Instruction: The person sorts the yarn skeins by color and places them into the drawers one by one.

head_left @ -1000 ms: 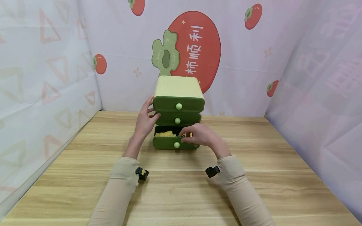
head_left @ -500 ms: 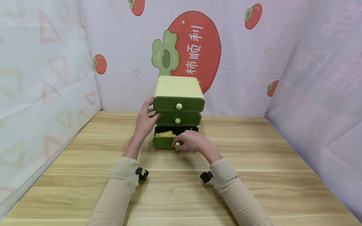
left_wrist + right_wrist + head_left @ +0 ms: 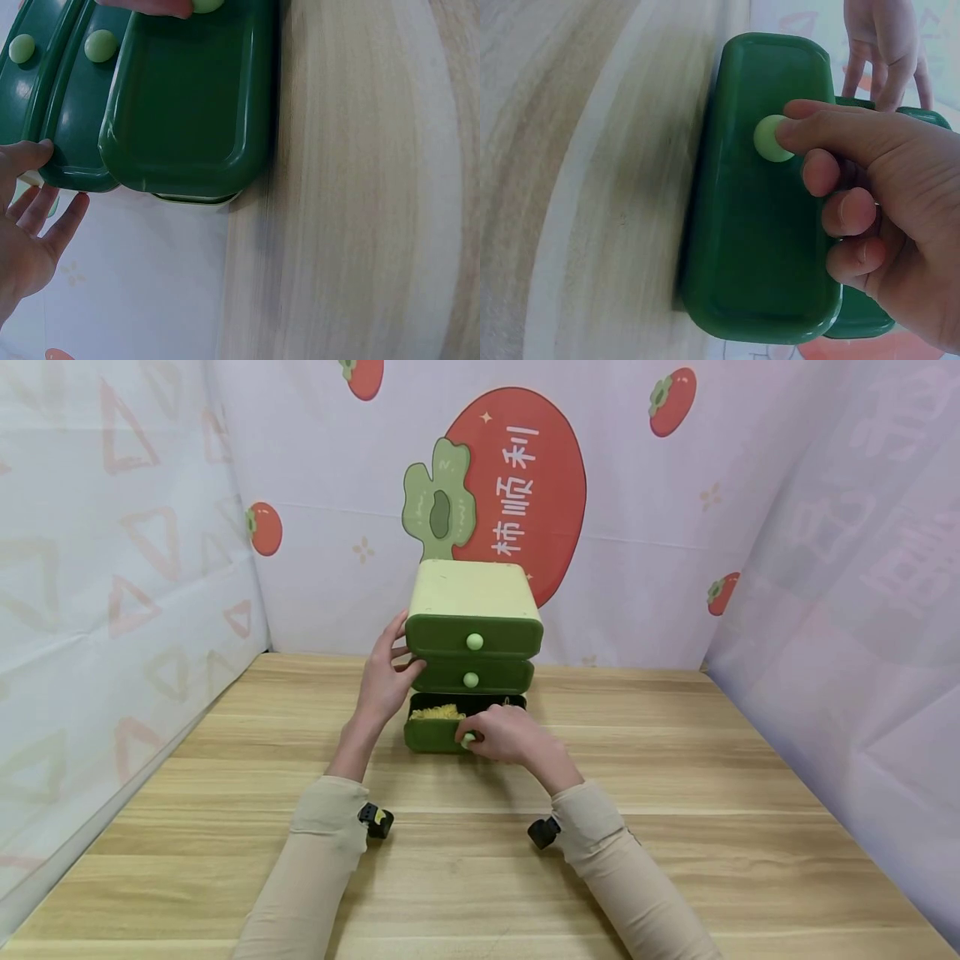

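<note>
A small cabinet [image 3: 474, 589] with a cream top and three dark green drawers stands near the back of the table. Its bottom drawer [image 3: 431, 737] is pulled partly out, with a yellow, curly clump [image 3: 437, 712] lying inside at the left. My right hand [image 3: 504, 733] pinches that drawer's pale green knob [image 3: 772, 138] between thumb and index finger, the other fingers curled beside it. Against the cabinet's left side rests my left hand [image 3: 385, 682]. Its thumb touches the end of the middle drawer's front [image 3: 79, 142], and its other fingers are fairly straight.
The wooden table [image 3: 465, 877] spreads out in front and to both sides. A white cloth wall with persimmon prints [image 3: 322, 460] rises close behind the cabinet, and cloth walls also stand left and right.
My right hand has moved from the open bottom drawer down onto its knob. The drawer has slid slightly inward. The left hand stays where it was.
</note>
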{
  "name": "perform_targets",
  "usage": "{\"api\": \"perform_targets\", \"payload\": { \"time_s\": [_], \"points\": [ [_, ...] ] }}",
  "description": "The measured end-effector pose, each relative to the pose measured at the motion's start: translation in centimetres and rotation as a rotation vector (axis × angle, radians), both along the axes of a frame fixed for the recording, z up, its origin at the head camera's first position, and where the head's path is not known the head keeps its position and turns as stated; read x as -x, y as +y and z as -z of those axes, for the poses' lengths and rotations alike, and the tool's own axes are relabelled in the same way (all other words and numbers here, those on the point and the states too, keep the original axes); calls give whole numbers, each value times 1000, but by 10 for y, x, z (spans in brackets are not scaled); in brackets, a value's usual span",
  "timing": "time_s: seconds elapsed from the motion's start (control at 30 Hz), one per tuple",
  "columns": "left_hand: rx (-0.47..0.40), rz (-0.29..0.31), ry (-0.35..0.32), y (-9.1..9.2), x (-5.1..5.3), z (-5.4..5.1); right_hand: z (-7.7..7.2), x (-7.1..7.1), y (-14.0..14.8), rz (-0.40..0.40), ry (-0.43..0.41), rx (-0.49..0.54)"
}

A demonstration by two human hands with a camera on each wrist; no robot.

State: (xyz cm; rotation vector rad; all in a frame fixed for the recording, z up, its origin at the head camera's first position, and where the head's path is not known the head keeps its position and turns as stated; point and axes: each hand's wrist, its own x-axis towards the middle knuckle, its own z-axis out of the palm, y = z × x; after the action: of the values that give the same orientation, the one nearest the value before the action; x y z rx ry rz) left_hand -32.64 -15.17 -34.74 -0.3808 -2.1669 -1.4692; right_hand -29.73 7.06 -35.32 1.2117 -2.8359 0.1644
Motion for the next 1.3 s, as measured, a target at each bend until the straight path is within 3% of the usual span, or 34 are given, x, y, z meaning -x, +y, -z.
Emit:
{"api": "perform_targets", "payload": {
  "time_s": [0.27,0.83,1.03,1.3],
  "points": [
    [2,2,-6,0,0,0,10,9,4,62,92,43],
    [-14,6,4,1,0,0,23,26,9,155,55,217],
    [-4,1,7,1,0,1,25,28,8,173,71,225],
    [-10,2,7,1,1,0,26,30,9,200,13,177]
  ]
}}
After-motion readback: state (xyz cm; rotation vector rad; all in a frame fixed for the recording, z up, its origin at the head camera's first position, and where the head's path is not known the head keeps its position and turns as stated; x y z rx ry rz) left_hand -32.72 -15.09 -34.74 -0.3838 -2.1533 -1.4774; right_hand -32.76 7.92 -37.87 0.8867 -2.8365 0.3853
